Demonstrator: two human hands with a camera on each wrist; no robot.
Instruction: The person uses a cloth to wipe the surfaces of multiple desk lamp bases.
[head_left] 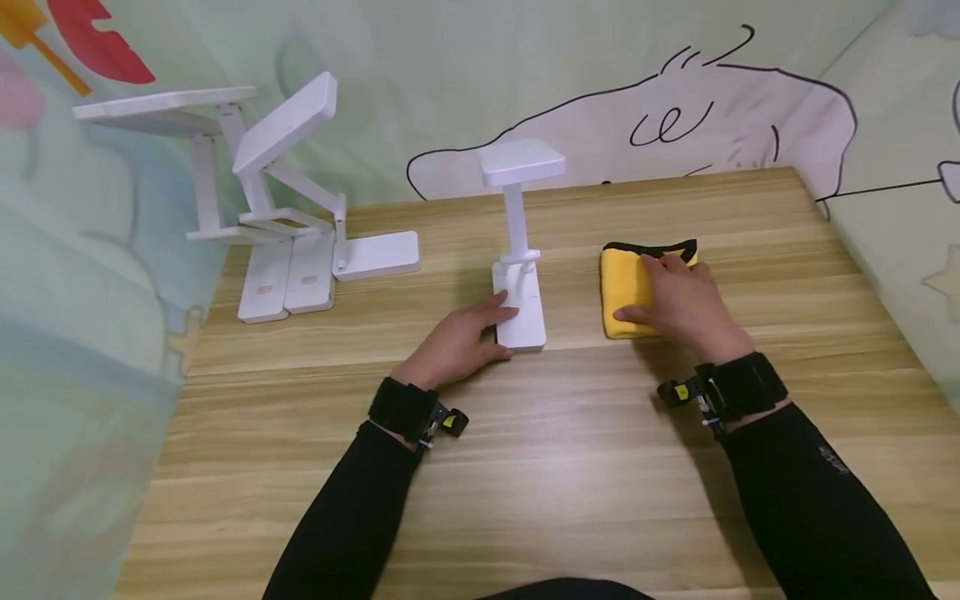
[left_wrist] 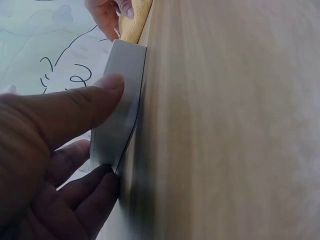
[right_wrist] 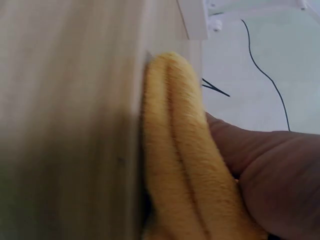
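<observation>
A white desk lamp (head_left: 519, 308) stands upright on the table, its square head raised on a stem. My left hand (head_left: 461, 340) holds the near left corner of its base, the thumb along the front edge and fingers at the left side. In the left wrist view, thumb and fingers meet the lamp base (left_wrist: 120, 95) from two sides. Further right lies a folded yellow cloth (head_left: 624, 287) with black trim. Over its right part, my right hand (head_left: 686, 304) grips the cloth with bent fingers and thumb, covering some of it.
Several more white lamps (head_left: 311, 271) stand close together at the back left, some bases side by side. The wooden table (head_left: 525, 492) meets a printed wall covering (head_left: 420, 92) along its back edge. Both wrists wear black straps with small cameras.
</observation>
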